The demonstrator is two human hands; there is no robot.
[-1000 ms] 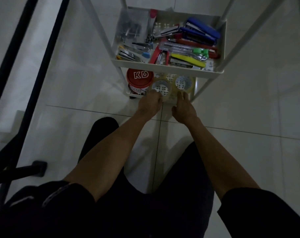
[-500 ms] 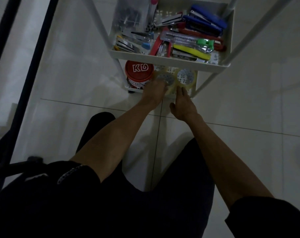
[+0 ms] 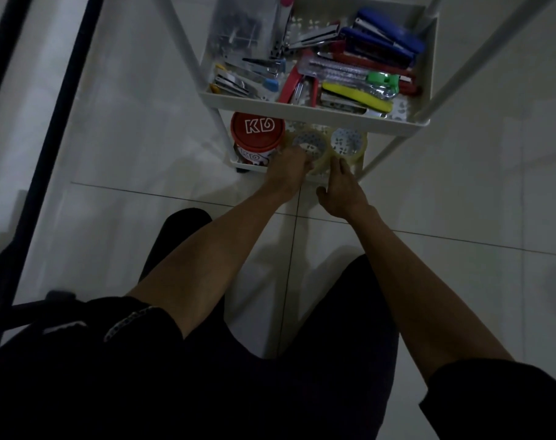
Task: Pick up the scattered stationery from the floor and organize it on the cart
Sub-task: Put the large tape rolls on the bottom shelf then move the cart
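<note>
Clear, yellowish plastic is showing under both hands: two rolls of tape are lying flat, side by side and touching, on the lower shelf [image 3: 244,167] of the white cart. The left hand [image 3: 288,168] is reaching onto that shelf, and its fingers are curling down over the near rim of the left tape roll [image 3: 319,155], gripping it. Just to the outside of this grip, the red-lidded tub [image 3: 257,128] (white letters "KD" on its lid) is standing upright, close beside the knuckles. On the other side of the grip, the right hand [image 3: 342,192] is lying with its fingers straight and its thumb spread out, the fingertips touching the near side of the rolls where the left one is meeting the right tape roll [image 3: 349,156]; it is pinching nothing. Above the grip, the upper tray [image 3: 302,107] is holding blue staplers [image 3: 381,36], a red stapler [image 3: 294,87], a green cutter [image 3: 381,79] and a yellow cutter [image 3: 356,96], all crowded together. Below the hands, the pale tiled floor [image 3: 461,201] is showing between the person's dark-clothed legs.
</note>
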